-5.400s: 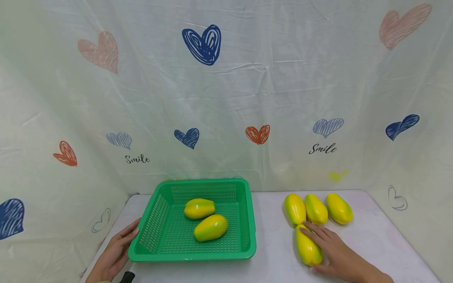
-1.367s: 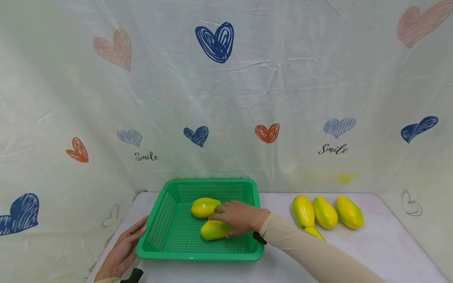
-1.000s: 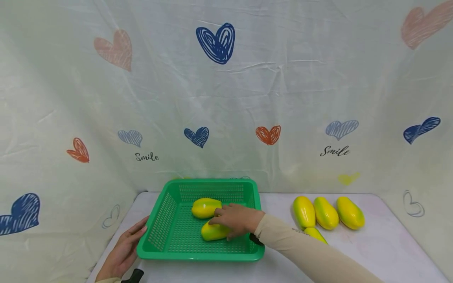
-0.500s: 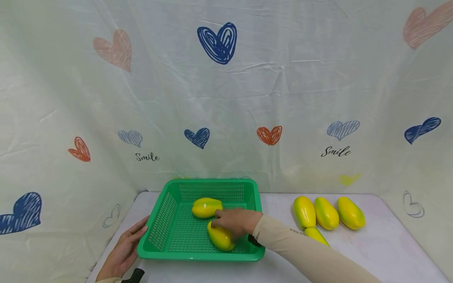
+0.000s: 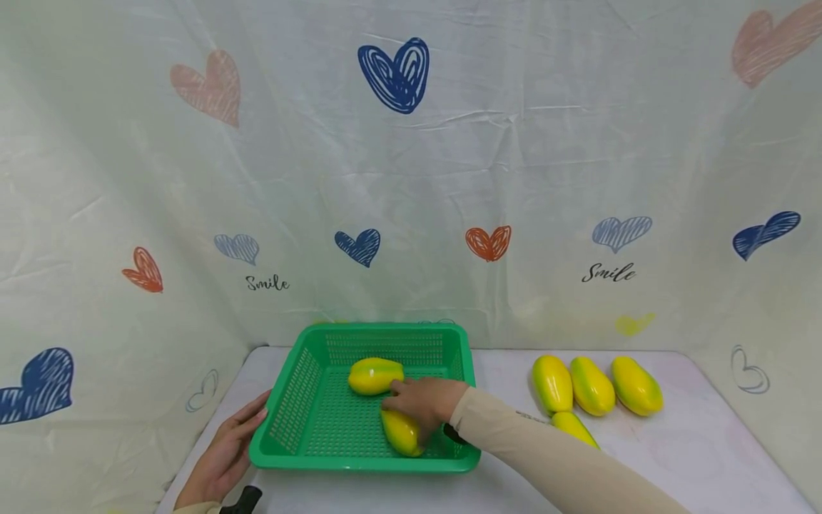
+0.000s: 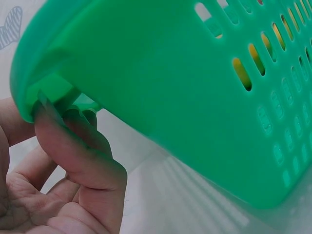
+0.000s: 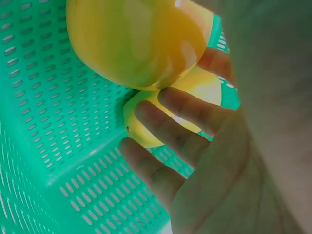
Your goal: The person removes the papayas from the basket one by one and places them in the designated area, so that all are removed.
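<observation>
A green plastic basket point(image 5: 359, 465) stands on the table with two yellow-green papayas inside. My left hand point(image 5: 221, 457) is at its left side, and the left wrist view shows bent fingers point(image 6: 92, 170) hooked under the rim. Inside the basket, my right hand point(image 5: 429, 402) holds the front papaya point(image 5: 399, 432) from above and covers part of it. Behind it lies the other papaya point(image 5: 375, 376), close to my fingertips. From the right wrist, the held papaya point(image 7: 136, 39) looms large, with the other papaya point(image 7: 139, 124) beyond my fingers.
To the right of the basket, three papayas point(image 5: 592, 386) lie in a row near the table's back edge. Another papaya point(image 5: 574, 427) lies in front of them, partly hidden by my right sleeve point(image 5: 533, 446). A heart-printed cloth point(image 5: 411, 178) hangs behind the table.
My right hand has moved from the papayas on the table into the basket. There the front papaya has been turned, its near end swinging toward me. The left hand stays on the rim.
</observation>
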`<state>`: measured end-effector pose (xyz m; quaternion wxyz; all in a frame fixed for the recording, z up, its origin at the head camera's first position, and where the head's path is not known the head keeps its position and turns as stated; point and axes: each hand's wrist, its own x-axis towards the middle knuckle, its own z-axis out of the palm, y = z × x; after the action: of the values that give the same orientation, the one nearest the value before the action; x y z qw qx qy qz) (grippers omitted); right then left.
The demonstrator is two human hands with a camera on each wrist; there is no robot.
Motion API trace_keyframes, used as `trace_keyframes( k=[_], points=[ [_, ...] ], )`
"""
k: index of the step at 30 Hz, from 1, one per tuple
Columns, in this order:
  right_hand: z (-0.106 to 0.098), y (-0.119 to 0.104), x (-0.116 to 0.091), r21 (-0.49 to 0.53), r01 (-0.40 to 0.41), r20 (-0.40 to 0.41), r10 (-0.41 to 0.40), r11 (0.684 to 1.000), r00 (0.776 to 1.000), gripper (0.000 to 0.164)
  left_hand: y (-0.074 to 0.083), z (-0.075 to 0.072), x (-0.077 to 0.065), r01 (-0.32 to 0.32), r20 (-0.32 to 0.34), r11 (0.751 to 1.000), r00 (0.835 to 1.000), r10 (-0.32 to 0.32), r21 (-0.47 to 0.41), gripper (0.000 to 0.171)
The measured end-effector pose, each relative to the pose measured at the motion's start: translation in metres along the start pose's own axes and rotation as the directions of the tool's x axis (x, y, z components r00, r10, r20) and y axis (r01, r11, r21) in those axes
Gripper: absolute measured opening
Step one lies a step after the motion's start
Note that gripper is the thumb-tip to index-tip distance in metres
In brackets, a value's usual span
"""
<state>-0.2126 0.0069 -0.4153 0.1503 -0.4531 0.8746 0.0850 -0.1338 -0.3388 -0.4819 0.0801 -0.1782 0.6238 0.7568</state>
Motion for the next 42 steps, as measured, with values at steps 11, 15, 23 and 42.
trace_keyframes(
  k=[11,15,23,42],
  points=[
    [0.000,0.005,0.005,0.058,-0.073,0.080,0.068,0.996,0.994,0.086,0.003,0.003,0.001,-0.003,0.008,1.000,1.000,0.003,-0.006,0.068],
    [0.000,0.005,0.005,0.056,-0.076,0.086,0.072,0.996,0.994,0.088,0.003,0.003,0.000,-0.005,0.008,1.000,1.000,0.005,-0.003,0.066],
    [0.001,0.008,0.001,0.072,-0.053,0.070,0.048,0.996,0.996,0.089,0.000,0.003,0.002,0.001,0.006,1.000,1.000,-0.001,0.001,0.069],
    [-0.020,0.030,-0.053,0.210,0.159,-0.312,-0.088,0.965,0.946,0.092,0.001,-0.001,0.001,0.009,0.001,1.000,1.000,-0.009,-0.004,0.070]
  ],
)
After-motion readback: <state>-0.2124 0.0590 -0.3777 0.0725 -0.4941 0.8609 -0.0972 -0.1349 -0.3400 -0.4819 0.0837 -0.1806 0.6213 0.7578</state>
